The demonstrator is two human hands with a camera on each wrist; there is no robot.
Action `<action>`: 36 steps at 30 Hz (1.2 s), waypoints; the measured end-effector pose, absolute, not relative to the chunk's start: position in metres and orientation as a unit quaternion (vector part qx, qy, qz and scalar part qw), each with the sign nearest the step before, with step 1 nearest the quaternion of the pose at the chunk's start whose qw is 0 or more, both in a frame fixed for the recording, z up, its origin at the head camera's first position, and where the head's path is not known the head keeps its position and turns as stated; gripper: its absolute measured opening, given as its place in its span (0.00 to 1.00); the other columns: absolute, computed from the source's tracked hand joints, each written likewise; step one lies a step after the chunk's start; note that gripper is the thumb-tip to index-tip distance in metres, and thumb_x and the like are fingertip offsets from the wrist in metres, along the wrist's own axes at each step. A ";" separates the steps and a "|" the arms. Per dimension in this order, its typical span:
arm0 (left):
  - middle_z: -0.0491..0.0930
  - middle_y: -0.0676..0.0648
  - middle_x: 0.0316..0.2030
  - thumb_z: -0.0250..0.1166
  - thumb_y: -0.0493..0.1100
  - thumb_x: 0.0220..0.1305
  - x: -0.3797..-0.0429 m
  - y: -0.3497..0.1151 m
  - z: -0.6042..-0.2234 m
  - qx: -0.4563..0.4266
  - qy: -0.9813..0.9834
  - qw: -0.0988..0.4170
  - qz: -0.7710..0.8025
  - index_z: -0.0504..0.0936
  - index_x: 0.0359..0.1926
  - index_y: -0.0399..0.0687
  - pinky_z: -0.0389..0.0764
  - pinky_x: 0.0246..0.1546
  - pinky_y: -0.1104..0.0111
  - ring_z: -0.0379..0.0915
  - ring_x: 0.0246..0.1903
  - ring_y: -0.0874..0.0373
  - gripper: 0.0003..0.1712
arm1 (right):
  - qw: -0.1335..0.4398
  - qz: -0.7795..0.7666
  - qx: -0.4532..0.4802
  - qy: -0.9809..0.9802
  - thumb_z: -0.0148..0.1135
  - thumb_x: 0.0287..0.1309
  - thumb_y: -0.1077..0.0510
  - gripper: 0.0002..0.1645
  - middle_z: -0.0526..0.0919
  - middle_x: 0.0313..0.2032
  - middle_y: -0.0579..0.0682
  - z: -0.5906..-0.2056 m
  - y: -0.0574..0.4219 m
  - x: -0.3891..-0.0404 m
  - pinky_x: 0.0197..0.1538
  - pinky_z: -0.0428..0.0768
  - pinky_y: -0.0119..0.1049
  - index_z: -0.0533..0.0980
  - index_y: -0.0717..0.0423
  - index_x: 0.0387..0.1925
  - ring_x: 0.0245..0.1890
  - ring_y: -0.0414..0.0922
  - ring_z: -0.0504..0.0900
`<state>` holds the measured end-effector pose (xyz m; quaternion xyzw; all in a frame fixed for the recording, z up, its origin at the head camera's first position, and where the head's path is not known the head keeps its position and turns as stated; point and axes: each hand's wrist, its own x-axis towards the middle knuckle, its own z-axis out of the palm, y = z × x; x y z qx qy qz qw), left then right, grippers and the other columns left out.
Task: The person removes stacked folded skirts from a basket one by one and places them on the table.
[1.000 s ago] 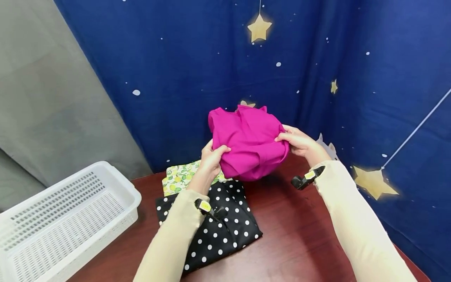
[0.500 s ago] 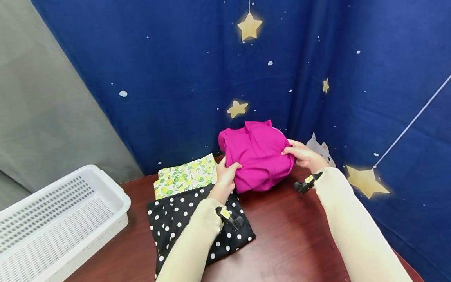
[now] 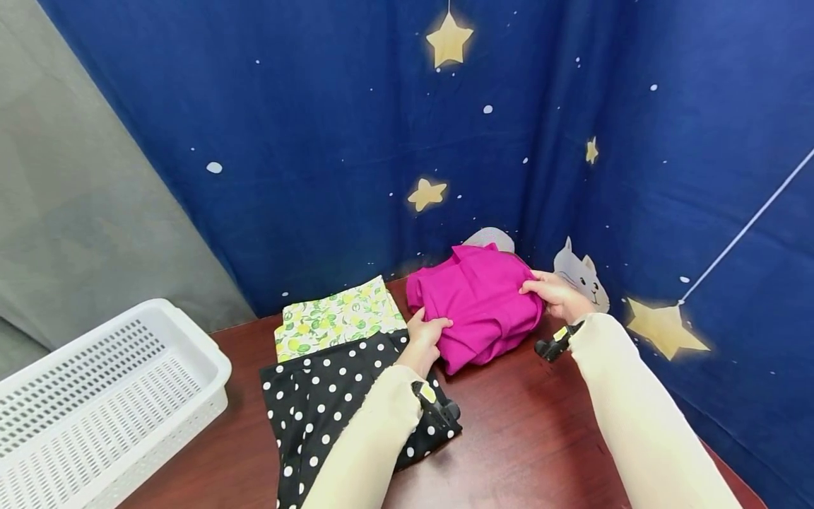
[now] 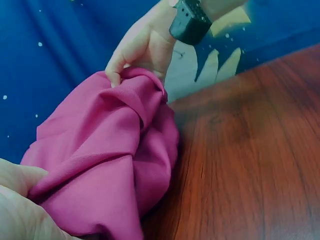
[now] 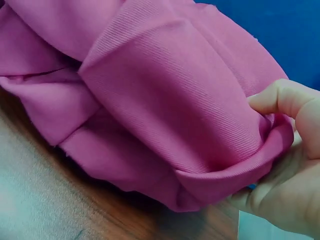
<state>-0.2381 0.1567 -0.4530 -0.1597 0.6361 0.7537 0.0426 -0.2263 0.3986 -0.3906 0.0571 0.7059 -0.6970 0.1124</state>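
Observation:
A bunched magenta cloth (image 3: 480, 300) lies low over the back of the table, held between both hands. My left hand (image 3: 425, 341) pinches its near left edge, thumb on top. At the right side, my right hand (image 3: 559, 293) grips a fold between thumb and fingers, which the right wrist view shows closely on the ribbed magenta fabric (image 5: 175, 90). Left of the cloth lies a folded black cloth with white dots (image 3: 331, 396), partly under my left forearm. Behind that, a folded lemon-print cloth (image 3: 343, 314) sits near the curtain.
A white perforated plastic basket (image 3: 219, 367) stands on the left of the dark red wooden table (image 3: 509, 438). A blue curtain with stars (image 3: 318, 141) hangs right behind the table and along its right side. A grey curtain (image 3: 95, 212) hangs behind the basket.
Both hands have lowered the magenta cloth from in front of the curtain down toward the table. The head view has shifted slightly, and more of the lemon-print cloth shows.

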 end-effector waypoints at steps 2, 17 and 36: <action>0.65 0.37 0.56 0.70 0.26 0.33 -0.246 0.157 -0.465 -0.169 0.647 0.065 0.741 0.65 0.63 0.42 0.73 0.45 0.58 0.68 0.48 0.48 0.49 | 0.111 -0.689 0.068 0.713 0.48 0.54 0.69 0.32 0.73 0.35 0.49 -0.395 0.399 -0.226 0.32 0.78 0.35 0.55 0.66 0.62 0.28 0.40 0.75; 0.58 0.38 0.62 0.68 0.31 0.50 -0.239 0.160 -0.451 -0.157 0.686 0.151 0.694 0.54 0.68 0.52 0.71 0.43 0.44 0.63 0.54 0.43 0.47 | 0.061 -0.611 0.141 0.776 0.51 0.53 0.65 0.33 0.63 0.56 0.65 -0.422 0.391 -0.220 0.43 0.71 0.36 0.58 0.67 0.62 0.45 0.51 0.68; 0.66 0.25 0.51 0.75 0.43 0.40 -0.260 0.123 -0.435 -0.134 0.671 0.258 0.682 0.63 0.56 0.36 0.74 0.42 0.46 0.67 0.49 0.34 0.43 | 0.040 -0.553 0.138 0.821 0.57 0.54 0.63 0.40 0.67 0.47 0.64 -0.373 0.394 -0.214 0.45 0.71 0.35 0.53 0.67 0.66 0.39 0.47 0.70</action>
